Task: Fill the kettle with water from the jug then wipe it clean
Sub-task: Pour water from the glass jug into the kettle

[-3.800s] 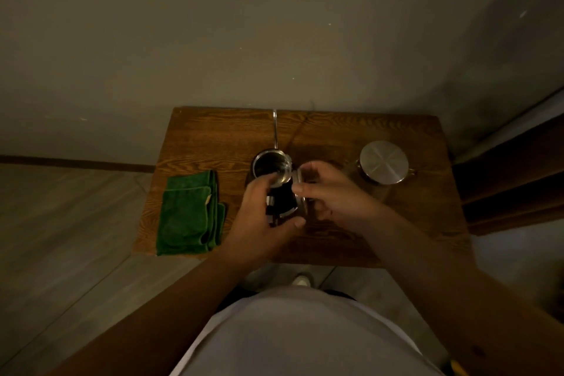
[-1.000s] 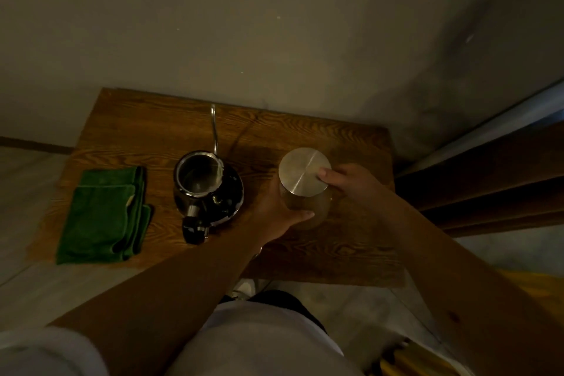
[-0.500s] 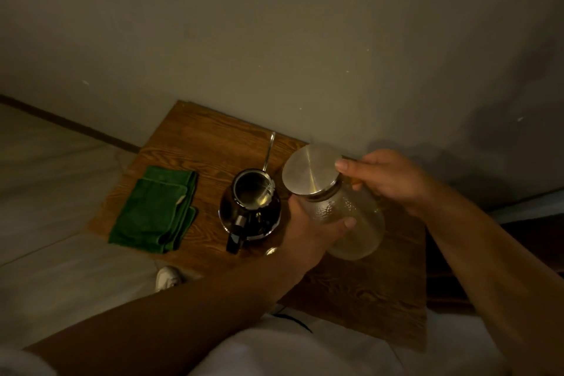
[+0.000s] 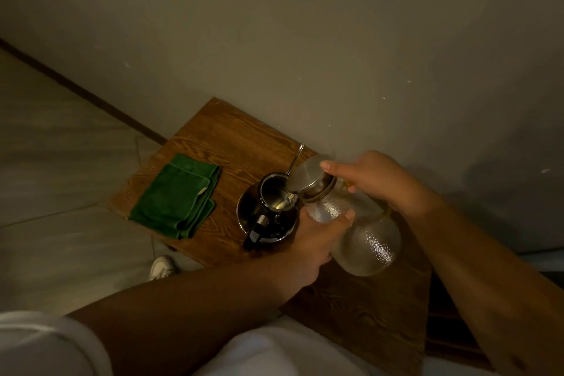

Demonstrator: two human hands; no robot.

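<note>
Jug (image 4: 364, 238) is off the table, tipped steeply left with its mouth over the open top of the kettle (image 4: 268, 210). Textured clear glass, metal lid (image 4: 306, 174) on it. Left hand (image 4: 314, 241) wraps the jug neck from below, fingers curled round the glass, thumb across the front. Right hand (image 4: 375, 180) grips the far side near the top, index finger laid along the lid rim. Both hands are closed on the jug.

Kettle sits on the wooden table (image 4: 232, 143), roughly mid-board, lid off, black handle (image 4: 254, 233) pointing toward the person, thin gooseneck spout (image 4: 295, 158) pointing at the wall. A liquid surface glints inside the kettle opening; light is too dim to make out a stream for sure.

Folded green cloth (image 4: 175, 195) lies flat on the table, left of the kettle, apart from it. White shoe (image 4: 161, 267) on the floor below the table edge.
</note>
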